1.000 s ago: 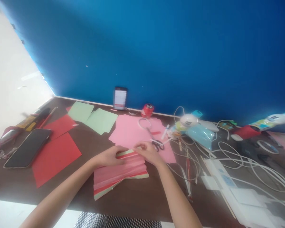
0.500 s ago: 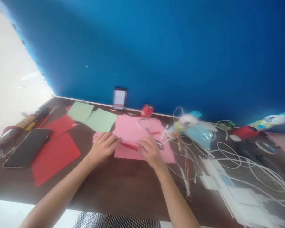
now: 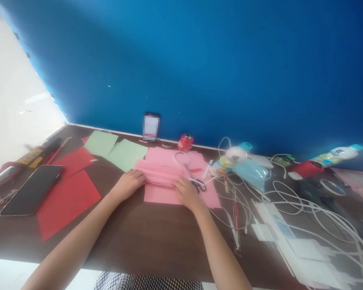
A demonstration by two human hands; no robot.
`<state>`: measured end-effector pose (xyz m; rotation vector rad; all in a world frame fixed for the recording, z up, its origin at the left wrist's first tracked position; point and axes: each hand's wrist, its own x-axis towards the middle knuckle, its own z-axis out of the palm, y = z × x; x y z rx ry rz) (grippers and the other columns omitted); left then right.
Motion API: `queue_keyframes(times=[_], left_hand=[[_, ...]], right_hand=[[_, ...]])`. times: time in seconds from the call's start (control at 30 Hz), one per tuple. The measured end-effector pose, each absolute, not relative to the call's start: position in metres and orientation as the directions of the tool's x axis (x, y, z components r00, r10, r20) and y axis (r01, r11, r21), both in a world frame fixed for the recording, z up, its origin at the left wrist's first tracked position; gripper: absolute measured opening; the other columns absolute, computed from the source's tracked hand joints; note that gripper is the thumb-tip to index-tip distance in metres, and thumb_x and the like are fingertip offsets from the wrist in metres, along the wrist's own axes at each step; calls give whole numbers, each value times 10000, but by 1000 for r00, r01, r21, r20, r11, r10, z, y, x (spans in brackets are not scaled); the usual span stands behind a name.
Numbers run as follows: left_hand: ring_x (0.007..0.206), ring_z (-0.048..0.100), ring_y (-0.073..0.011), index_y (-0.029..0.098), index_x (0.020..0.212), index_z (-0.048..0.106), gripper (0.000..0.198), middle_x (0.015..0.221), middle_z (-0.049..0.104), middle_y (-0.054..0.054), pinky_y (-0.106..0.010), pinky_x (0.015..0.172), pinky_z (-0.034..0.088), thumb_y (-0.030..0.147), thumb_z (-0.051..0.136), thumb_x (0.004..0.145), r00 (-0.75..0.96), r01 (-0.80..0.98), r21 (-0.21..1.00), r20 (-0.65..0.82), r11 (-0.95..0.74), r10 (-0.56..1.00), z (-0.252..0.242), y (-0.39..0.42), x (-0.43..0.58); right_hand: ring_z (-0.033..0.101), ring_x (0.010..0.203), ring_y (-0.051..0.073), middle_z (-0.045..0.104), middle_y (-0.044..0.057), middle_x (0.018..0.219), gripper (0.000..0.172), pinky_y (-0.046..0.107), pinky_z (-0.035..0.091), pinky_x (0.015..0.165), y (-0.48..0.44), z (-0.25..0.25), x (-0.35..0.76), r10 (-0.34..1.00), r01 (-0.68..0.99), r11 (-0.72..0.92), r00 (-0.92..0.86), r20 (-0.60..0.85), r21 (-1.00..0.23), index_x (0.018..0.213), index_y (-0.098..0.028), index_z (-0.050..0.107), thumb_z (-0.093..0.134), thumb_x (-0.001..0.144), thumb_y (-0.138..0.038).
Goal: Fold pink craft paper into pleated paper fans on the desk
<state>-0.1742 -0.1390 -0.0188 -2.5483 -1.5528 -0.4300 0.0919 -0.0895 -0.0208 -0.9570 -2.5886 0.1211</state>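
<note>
A pleated strip of pink paper (image 3: 159, 174) lies across larger pink sheets (image 3: 160, 196) on the brown table. Its left end is pinched by my left hand (image 3: 130, 182), and its right end by my right hand (image 3: 186, 192). The fingers of both hands are closed at the strip's edges. Just right of my right hand are scissors with dark handles (image 3: 199, 185), lying on the pink sheets. Beyond the strip, a clear ring (image 3: 181, 158) rests on the pink paper.
Green sheets (image 3: 128, 155), red sheets (image 3: 69, 203) and a dark phone (image 3: 33, 190) lie left. Behind stand a red pot (image 3: 186, 141) and a small screen (image 3: 151, 127) against the blue wall. Right are a glue bottle (image 3: 231, 159), cables and a white power strip (image 3: 278, 225).
The pleated strip now lies more spread and flatter, its folds facing up, and covers the red stick seen before between my hands. My hands have shifted slightly.
</note>
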Motion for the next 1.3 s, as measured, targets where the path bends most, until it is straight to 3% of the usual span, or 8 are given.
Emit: queue_keyframes(times=[0.13,0.4,0.67,0.87,0.97,1.07,1.17,1.3], left_hand=[[788,527,-168,188,830,621,300,847,580,-56,-270,675,403,325,370,918,374,873,204,303,-443,877,-17,-135,-185],[797,538,-164,215,844,657,367,842,605,-45,-254,677,405,350,326,926,409,829,313,229,-464,883,-15,-136,-194],[802,560,-175,198,855,658,358,847,612,-41,-271,742,431,417,377,888,179,748,623,145,-230,973,-17,-131,-196],[733,559,-155,201,970,660,336,896,548,-46,-282,735,449,424,437,851,-32,745,662,157,-81,987,-28,-125,-188],[748,534,-171,212,909,675,304,904,524,-54,-298,708,450,423,470,834,-85,800,597,210,-59,974,-33,-125,-187],[850,485,-227,218,886,683,264,953,532,-82,-334,725,436,411,517,814,-94,882,464,343,-81,935,-35,-124,-186],[863,463,-225,211,864,689,250,974,556,-92,-337,744,417,274,446,866,80,914,328,429,-238,900,-36,-124,-184],[809,499,-194,206,933,677,351,867,596,-83,-319,713,405,111,346,863,271,876,281,387,-392,882,-32,-126,-184]], right_hand=[[551,849,195,608,63,860,169,326,436,763,-90,-21,92,660,602,751,-692,292,-272,853,-198,600,437,863,-151],[557,842,184,610,55,840,192,322,435,764,-86,-20,96,680,570,723,-689,251,-392,833,-199,633,446,877,-203],[555,810,185,617,53,818,200,325,420,749,-87,-27,86,812,618,569,-526,252,-543,798,-188,605,433,875,-256],[555,717,184,603,32,783,85,314,432,684,-82,-35,76,900,627,427,-367,237,-651,799,-194,562,485,806,-231],[540,718,190,568,51,812,95,328,436,684,-81,-37,73,885,646,466,-339,319,-604,752,-196,567,483,797,-190],[518,811,217,562,76,877,133,356,416,738,-82,-37,70,828,725,541,-369,422,-427,757,-198,585,474,820,-159],[498,843,216,577,74,854,180,358,387,783,-86,-34,71,692,680,702,-581,428,-211,786,-194,597,438,862,-156],[503,822,207,586,71,822,167,349,382,802,-89,-29,74,578,578,807,-727,371,-126,844,-187,603,449,885,-237]])
